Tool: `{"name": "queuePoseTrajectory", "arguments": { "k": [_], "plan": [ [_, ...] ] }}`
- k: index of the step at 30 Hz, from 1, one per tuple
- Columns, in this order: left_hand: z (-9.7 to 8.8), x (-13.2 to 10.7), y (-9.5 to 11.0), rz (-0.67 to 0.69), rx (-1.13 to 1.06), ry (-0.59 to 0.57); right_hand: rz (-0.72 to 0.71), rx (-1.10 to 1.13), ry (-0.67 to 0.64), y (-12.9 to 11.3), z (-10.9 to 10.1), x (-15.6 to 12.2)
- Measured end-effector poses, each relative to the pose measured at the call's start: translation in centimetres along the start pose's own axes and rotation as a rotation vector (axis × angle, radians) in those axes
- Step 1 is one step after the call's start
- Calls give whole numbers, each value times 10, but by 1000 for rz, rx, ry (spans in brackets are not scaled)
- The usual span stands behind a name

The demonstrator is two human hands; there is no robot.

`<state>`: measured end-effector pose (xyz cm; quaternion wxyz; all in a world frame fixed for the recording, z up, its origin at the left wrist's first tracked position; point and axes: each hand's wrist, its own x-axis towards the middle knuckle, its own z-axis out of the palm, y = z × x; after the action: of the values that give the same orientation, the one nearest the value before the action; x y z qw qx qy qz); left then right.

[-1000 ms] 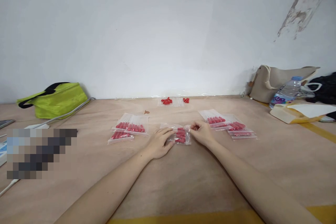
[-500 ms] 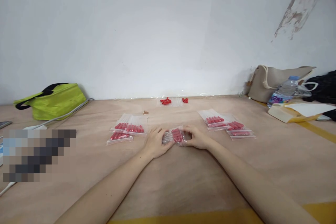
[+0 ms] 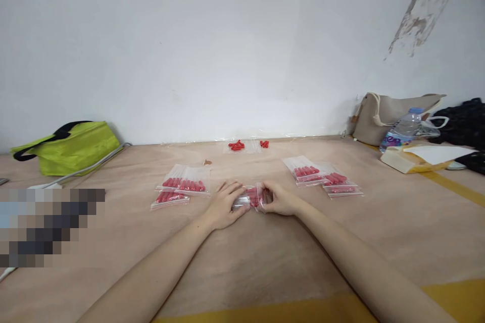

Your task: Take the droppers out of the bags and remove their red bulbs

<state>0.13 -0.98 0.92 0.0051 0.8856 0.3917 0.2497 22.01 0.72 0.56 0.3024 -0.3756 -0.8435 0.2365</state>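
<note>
A small clear plastic bag (image 3: 254,196) of red-ended, clear stick-like pieces lies between my hands at the middle of the table. My left hand (image 3: 225,205) holds its clear left end, thumb in front and fingers over the far side. At the red end, my right hand (image 3: 279,198) pinches the bag's right edge between thumb and curled fingers. More flat zip bags with red-ended pieces lie to the left (image 3: 185,184) and to the right (image 3: 307,171), some overlapping. Exactly what the pieces are is too small to tell.
Loose red pieces (image 3: 237,145) lie by the wall on clear plastic. A lime-green bag (image 3: 76,149) stands back left, a grey cable beside it. At the back right are a beige bag (image 3: 373,128), a water bottle (image 3: 401,131) and a tissue pack (image 3: 409,159). Front left is blurred out.
The view has shifted slightly, so most things sit a little further left. My left hand lies flatter over the bag's clear end; my right hand keeps its pinch at the red end.
</note>
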Motion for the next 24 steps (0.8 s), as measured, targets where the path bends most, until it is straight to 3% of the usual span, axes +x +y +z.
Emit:
{"name": "queuePoseTrajectory", "arguments": {
  "k": [3, 8, 15, 19, 24],
  "plan": [
    [0, -2, 3, 15, -28, 48, 14, -9, -12, -4, 2, -1],
    [1, -4, 3, -81, -139, -4, -17, -55, 46, -9, 2, -1],
    [3, -3, 1, -101, -130, -15, 273, 546, 18, -7, -3, 3],
    [5, -2, -1, -82, -126, -17, 485, 684, -18, 0, -16, -1],
    [3, -1, 0, -86, -122, -29, 531, 802, 55, 8, -21, -7]
  ]
}}
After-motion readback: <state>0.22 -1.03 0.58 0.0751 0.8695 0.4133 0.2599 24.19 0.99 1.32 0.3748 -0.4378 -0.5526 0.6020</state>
